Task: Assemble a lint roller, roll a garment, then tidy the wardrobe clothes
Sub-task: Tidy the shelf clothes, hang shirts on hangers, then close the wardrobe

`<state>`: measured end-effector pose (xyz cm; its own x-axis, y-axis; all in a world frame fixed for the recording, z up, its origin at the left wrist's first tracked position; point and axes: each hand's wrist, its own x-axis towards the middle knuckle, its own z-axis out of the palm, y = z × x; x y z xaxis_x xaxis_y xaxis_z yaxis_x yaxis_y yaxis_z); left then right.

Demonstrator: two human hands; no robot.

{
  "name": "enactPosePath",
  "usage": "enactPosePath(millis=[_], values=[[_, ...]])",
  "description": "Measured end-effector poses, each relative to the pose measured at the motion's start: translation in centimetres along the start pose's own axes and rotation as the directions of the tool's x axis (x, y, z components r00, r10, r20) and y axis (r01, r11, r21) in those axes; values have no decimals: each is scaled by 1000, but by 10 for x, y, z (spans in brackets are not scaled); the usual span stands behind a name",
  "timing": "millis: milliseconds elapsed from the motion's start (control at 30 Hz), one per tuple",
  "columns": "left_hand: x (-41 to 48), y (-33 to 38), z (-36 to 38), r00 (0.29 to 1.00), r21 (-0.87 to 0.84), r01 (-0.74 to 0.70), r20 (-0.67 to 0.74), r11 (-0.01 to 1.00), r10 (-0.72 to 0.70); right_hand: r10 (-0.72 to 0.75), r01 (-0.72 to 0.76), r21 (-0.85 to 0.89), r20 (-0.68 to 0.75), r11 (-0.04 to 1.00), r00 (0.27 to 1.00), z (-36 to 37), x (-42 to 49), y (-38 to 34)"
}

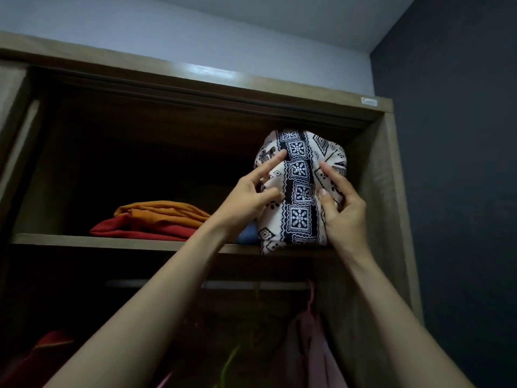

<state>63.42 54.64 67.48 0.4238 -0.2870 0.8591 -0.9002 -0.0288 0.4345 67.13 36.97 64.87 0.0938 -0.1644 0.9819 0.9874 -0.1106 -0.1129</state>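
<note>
the patterned garment [300, 189], white with a dark blue block print, stands as a folded bundle at the right end of the wardrobe's [377, 191] upper shelf [112, 242], its lower edge hanging a little over the shelf's near lip. both bare arms reach up to it.

the left hand [249, 197] is on the bundle's left face: the index finger lies straight on the cloth, the thumb presses below it, and the other fingers are curled. whether they pinch a fold cannot be told. the right hand [342, 210] holds the bundle's right side, thumb pressed on the front beside the dark printed band, index finger stretched up along the fabric, the remaining fingers curled round the edge.

a blue cloth [249, 232] shows just left of the bundle, behind the left wrist. further left on the same shelf an orange folded garment [162, 210] lies on a red folded garment [145, 228]. below the shelf runs a hanging rail [279, 285], with a pink garment [310, 345] hanging under it on the right.
</note>
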Motion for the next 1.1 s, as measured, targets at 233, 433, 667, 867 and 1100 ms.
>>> enactPosePath(millis=[233,433,667,867,1100], values=[[49,-31,18,994,65,98,-45,993,-95,-84,91,-343,35,935,996,-21,27,35],[47,-67,12,972,635,232,-134,736,-191,378,-55,-658,359,751,854,-24,26,84],[26,-64,17,979,856,140,-43,498,-200,457,9,-801,350,598,818,-28,1,63],[4,-73,6,982,967,52,-4,251,-187,462,84,-853,359,515,811,-31,-22,46],[-28,-59,-28,996,952,11,-37,305,79,181,46,-648,279,760,943,-6,-38,16]])
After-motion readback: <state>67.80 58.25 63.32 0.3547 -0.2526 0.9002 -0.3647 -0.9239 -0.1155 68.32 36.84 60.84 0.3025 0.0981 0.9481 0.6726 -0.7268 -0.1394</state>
